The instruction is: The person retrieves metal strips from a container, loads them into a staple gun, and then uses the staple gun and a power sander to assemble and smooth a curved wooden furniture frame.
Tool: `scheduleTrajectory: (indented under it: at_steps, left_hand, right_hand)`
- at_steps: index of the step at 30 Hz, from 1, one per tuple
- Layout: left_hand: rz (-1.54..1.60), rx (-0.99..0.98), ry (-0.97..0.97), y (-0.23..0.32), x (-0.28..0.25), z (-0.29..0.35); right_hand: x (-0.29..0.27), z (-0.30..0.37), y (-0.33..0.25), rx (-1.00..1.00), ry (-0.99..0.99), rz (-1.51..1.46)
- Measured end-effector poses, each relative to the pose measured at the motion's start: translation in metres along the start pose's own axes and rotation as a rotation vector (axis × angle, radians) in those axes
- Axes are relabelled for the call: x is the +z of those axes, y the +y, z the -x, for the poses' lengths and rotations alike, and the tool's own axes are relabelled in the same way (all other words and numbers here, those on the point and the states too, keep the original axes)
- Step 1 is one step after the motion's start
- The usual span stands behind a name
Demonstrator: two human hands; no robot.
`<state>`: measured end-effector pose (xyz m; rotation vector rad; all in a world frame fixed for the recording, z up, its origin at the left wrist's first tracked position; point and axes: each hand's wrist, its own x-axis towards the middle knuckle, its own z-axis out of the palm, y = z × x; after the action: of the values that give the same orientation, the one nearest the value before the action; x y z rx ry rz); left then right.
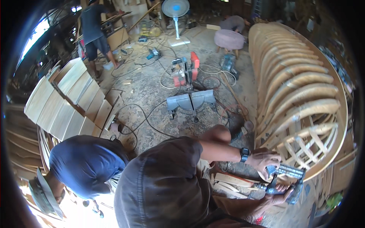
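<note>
A blue and dark nail gun [292, 193] with a long metal magazine [291, 171] is in my hands at the right. My left hand [262, 161], below a wristwatch [245, 154], grips the tool at the magazine's near end. My right hand [274, 199] is wrapped round the tool's lower part, its fingertips curled over it. An orange-red hose [243, 180] runs to a dark fitting by the handle. Loose wooden strips [228, 186] lie on the ground left of the tool. Part of the tool is hidden behind my fingers.
A large ribbed wooden frame [296, 87] stands to the right. A mitre saw [190, 100] sits mid-floor among cables, before a standing fan [175, 19]. Slatted wooden panels [64, 102] are at left. A person in a blue shirt [87, 163] bends close by; others work farther back.
</note>
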<state>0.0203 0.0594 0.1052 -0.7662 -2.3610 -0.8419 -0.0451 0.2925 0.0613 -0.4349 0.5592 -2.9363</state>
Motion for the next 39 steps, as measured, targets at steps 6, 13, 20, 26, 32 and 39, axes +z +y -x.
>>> scheduleTrajectory:
  at_steps: [6, 13, 20, 26, 32, 39]
  left_hand:
    - [0.070, -0.126, 0.147, -0.004, 0.024, -0.006]
    - [0.093, -0.184, 0.172, -0.026, -0.013, -0.015]
    - [0.132, -0.294, -0.376, -0.036, -0.050, -0.006]
    - [0.603, -0.583, -0.303, -0.041, -0.056, 0.013]
    - [1.362, -0.917, -0.070, -0.051, -0.033, -0.004]
    - [1.080, -0.801, -0.031, -0.048, -0.004, -0.016]
  right_hand:
    - [0.015, 0.014, -0.003, -0.080, 0.193, 0.052]
    - [0.029, 0.000, 0.002, 0.018, 0.379, -0.109]
    - [0.027, 0.001, -0.019, -0.144, 0.444, 0.131]
    - [0.041, 0.037, -0.012, -0.096, 0.455, 0.127]
    - [0.048, 0.034, 0.016, 0.063, 0.417, 0.145]
    - [0.052, 0.038, 0.025, 0.193, 0.404, 0.205]
